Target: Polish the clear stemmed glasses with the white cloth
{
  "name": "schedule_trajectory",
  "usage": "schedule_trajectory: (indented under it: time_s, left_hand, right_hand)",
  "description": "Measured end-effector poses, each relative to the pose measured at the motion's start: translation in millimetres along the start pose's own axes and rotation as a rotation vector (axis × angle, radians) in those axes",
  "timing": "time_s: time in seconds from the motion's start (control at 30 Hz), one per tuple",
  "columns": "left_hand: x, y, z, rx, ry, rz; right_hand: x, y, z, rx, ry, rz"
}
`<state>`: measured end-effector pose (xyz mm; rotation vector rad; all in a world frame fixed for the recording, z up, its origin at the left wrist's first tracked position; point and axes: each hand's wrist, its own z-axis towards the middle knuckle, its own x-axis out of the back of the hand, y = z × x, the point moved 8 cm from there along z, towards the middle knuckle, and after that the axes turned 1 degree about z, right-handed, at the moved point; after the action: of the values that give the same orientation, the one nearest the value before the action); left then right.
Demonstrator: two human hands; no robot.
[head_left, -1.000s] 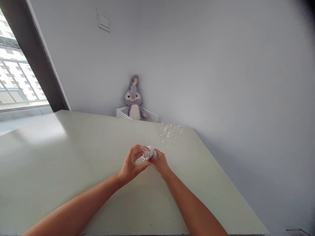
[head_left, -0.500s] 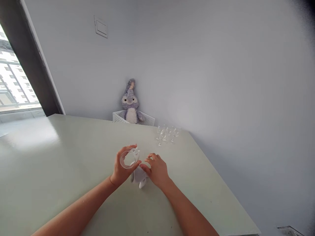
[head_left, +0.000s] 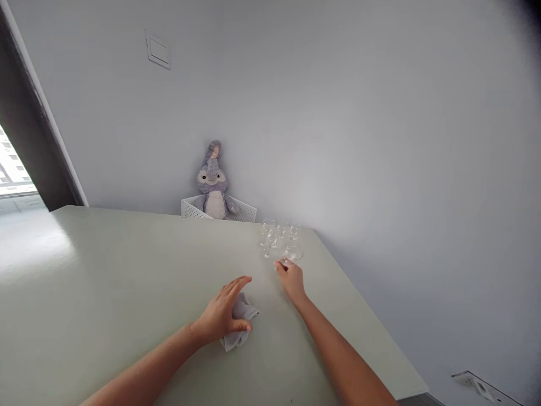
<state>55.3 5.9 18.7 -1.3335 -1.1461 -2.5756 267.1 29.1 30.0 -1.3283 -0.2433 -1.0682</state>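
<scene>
My right hand (head_left: 291,277) reaches forward to the group of glasses with its fingers closed around a clear wine glass (head_left: 295,252), whose round rim shows just beyond the fingertips. Most of its stem is hidden by the hand. Several small stemmed glasses (head_left: 269,230) stand close together right behind it. Nearer to me, my left hand (head_left: 222,313) is open, thumb and fingers spread apart with nothing between them. Below and beside that palm lies a crumpled light grey cloth (head_left: 243,311), partly covered by the hand.
A purple plush toy (head_left: 213,183) sits in a white perforated basket (head_left: 247,211) behind the far edge of the pale table (head_left: 139,270). The wall (head_left: 380,141) runs along the back and right. A light switch (head_left: 158,51) is on the wall.
The wine glass has gone from my left hand to my right hand, which has moved forward to the other glasses. My left hand has opened above the cloth. The view has shifted slightly right.
</scene>
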Motion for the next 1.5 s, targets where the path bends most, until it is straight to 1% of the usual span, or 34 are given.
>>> schedule_trajectory:
  time_s: [0.07, 0.17, 0.23, 0.37, 0.5, 0.6, 0.73, 0.77, 0.83, 0.9, 0.93, 1.0, 1.03, 1.07, 1.13, 1.17, 1.23, 1.3, 1.37, 1.43, 1.5]
  left_hand:
    - [-10.4, -2.1, -1.3, 0.014, -0.088, 0.038]
    - [-17.9, -0.8, -2.9, 0.042, -0.135, 0.074]
    - [-19.3, -0.3, -3.6, 0.061, -0.146, 0.081]
    - [-19.2, -1.2, -3.8, 0.059, -0.148, 0.096]
    - [-21.1, -6.4, -4.3, 0.096, -0.150, 0.099]
    - [-21.7, -6.6, -5.1, 0.110, -0.141, 0.085]
    - [-17.1, -6.0, -4.3, 0.135, -0.102, -0.013]
    - [-14.5, -7.6, -3.5, 0.156, -0.076, -0.065]
    - [-7.8, -15.8, -1.9, 0.240, 0.009, -0.209]
    - [-3.5, -29.1, -2.0, 0.372, 0.108, -0.417]
    - [-3.5, -36.1, -3.1, 0.447, 0.155, -0.535]
    - [-6.7, -46.3, -6.2, 0.582, 0.233, -0.765]
    - [-8.8, -48.4, -7.8, 0.631, 0.264, -0.863]
    - [-10.4, -48.8, -9.3, 0.666, 0.295, -0.948]
    - [-12.3, -45.1, -11.4, 0.697, 0.338, -1.086]
    - [-12.7, -42.4, -12.3, 0.703, 0.351, -1.141]
    - [-13.3, -36.7, -12.9, 0.706, 0.345, -1.228]
    - [-11.9, -32.7, -11.9, 0.699, 0.316, -1.281]
    - [-8.4, -31.9, -10.1, 0.692, 0.268, -1.271]
    - [-4.2, -31.9, -6.8, 0.663, 0.181, -1.191]
    - [1.4, -31.2, -2.3, 0.583, 0.095, -1.033]
  right_hand:
    - [8.0, 27.2, 22.2, -0.091, 0.023, -0.035]
    - [7.0, 51.0, 46.4, -0.163, 0.024, -0.069]
    - [0.9, 57.8, 56.5, -0.194, 0.012, -0.084]
    - [-13.6, 61.8, 68.4, -0.230, -0.017, -0.100]
    - [-23.7, 63.9, 74.9, -0.249, -0.032, -0.101]
    - [-26.5, 63.0, 76.5, -0.249, -0.040, -0.089]
    - [-19.4, 62.2, 68.3, -0.239, -0.044, -0.046]
    - [-15.7, 62.2, 63.4, -0.236, -0.041, -0.030]
    - [-7.9, 60.2, 50.0, -0.225, -0.038, 0.010]
    - [-2.2, 51.6, 31.4, -0.196, -0.052, 0.053]
    - [-1.6, 43.2, 20.4, -0.169, -0.077, 0.084]
    - [-5.8, 17.7, -5.2, -0.089, -0.175, 0.182]
    - [-11.0, 0.0, -19.8, -0.029, -0.258, 0.260]
    - [-15.9, -19.0, -35.0, 0.033, -0.336, 0.333]
    - [-21.7, -57.1, -63.5, 0.185, -0.433, 0.393]
    - [-23.3, -74.0, -75.3, 0.270, -0.449, 0.376]
    - [-25.0, -97.2, -90.2, 0.397, -0.419, 0.297]
    - [-25.5, -104.5, -92.0, 0.429, -0.348, 0.236]
    - [-25.7, -101.1, -85.4, 0.394, -0.312, 0.260]
    - [-24.8, -94.0, -76.8, 0.344, -0.324, 0.348]
    - [-21.0, -85.4, -69.0, 0.281, -0.332, 0.437]
